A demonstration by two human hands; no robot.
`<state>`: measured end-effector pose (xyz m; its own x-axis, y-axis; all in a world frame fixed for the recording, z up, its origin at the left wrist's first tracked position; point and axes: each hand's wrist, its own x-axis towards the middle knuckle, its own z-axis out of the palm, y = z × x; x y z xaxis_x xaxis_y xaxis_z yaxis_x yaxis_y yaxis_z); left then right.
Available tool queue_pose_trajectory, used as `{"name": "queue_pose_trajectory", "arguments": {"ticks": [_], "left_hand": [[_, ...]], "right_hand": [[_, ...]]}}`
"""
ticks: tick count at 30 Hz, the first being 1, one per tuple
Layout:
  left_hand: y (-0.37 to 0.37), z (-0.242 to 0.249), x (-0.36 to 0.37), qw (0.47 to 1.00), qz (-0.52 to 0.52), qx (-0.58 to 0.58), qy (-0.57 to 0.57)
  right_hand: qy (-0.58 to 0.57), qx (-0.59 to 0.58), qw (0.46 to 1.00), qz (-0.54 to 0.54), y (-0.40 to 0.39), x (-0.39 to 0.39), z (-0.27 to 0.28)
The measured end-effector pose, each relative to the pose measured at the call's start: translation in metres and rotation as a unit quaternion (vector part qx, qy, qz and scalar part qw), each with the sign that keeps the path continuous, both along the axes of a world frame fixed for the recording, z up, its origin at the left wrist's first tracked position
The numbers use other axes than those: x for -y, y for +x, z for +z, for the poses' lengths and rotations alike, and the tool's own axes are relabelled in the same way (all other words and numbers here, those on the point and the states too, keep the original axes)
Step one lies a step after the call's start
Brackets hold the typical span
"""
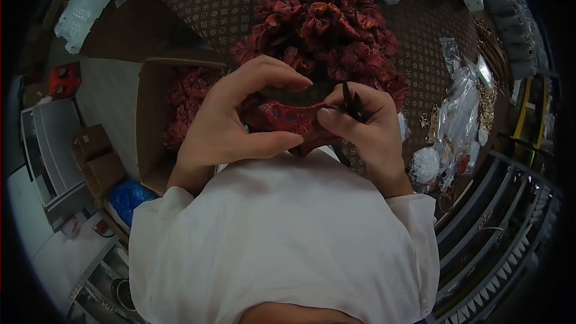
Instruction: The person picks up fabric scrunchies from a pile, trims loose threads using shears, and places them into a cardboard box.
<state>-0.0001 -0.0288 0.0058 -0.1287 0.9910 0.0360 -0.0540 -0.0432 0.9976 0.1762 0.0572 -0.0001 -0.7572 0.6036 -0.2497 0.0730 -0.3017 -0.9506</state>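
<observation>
Close in front of my chest is a shiny dark red piece [285, 118] with small blue marks. My left hand [240, 114] curves around its left end, thumb below and fingers arched above, with a wide gap between thumb and fingertips. My right hand [369, 126] pinches the right end of the piece between thumb and fingers. A dark, narrow tool [351, 102] with pointed tips sticks up from the same hand. Its lower part is hidden by the fingers. Beyond my hands lies a big pile of crumpled red flower-like pieces [324, 18].
An open cardboard box [147, 126] at the left holds more red pieces [186, 102]. Clear plastic bags [459, 114] lie at the right, near a grey metal rack [492, 222]. A blue bag [129, 199] and small brown boxes [99, 156] stand at the far left.
</observation>
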Motion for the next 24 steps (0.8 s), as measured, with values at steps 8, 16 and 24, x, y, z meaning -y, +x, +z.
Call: {"name": "queue_pose_trajectory", "arguments": {"ticks": [8,16,24], "left_hand": [[-0.009,0.005,0.004,0.998,-0.007,-0.036,-0.054],[-0.008,0.007,0.005,0.997,-0.030,-0.052,-0.048],[-0.007,0.011,0.004,0.996,-0.041,-0.052,-0.062]], "right_hand": [[0.075,-0.028,0.997,-0.020,-0.001,0.004,0.006],[0.441,-0.001,0.897,0.013,0.007,-0.008,0.009],[0.533,-0.027,0.845,0.040,0.005,-0.010,0.010]]}}
